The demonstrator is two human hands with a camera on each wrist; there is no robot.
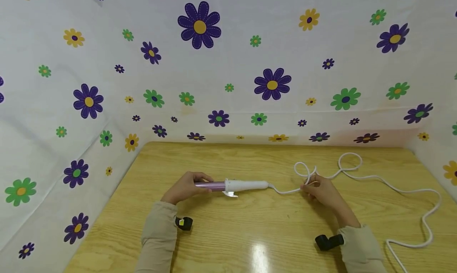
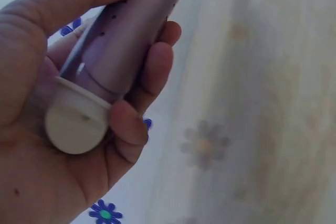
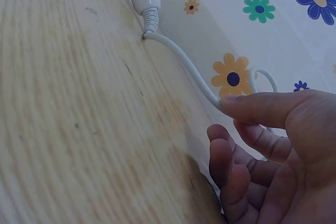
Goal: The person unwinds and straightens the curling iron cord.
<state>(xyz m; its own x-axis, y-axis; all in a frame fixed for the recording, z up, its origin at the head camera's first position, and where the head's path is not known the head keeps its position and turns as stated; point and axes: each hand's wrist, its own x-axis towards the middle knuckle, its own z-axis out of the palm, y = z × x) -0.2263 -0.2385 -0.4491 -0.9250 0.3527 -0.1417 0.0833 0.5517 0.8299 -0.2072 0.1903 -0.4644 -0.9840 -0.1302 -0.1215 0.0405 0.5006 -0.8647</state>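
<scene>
A curling iron with a pinkish-purple barrel (image 1: 216,186) and a white handle (image 1: 248,185) lies crosswise over the wooden table. My left hand (image 1: 187,187) grips the barrel near its tip; in the left wrist view the fingers wrap round it and the white end cap (image 2: 79,121) sits against the palm. A white lever (image 1: 230,194) sticks out where barrel and handle meet. The white cord (image 1: 283,192) leaves the handle's end and runs to my right hand (image 1: 323,191), which pinches it between thumb and index finger. The right wrist view shows the other fingers loosely curled below.
Beyond my right hand the cord (image 1: 383,179) makes loops and winds along the right side of the table (image 1: 221,241), out past its front. White cloth (image 1: 232,58) with printed flowers hangs behind and at both sides. Each wrist carries a small black camera (image 1: 323,242).
</scene>
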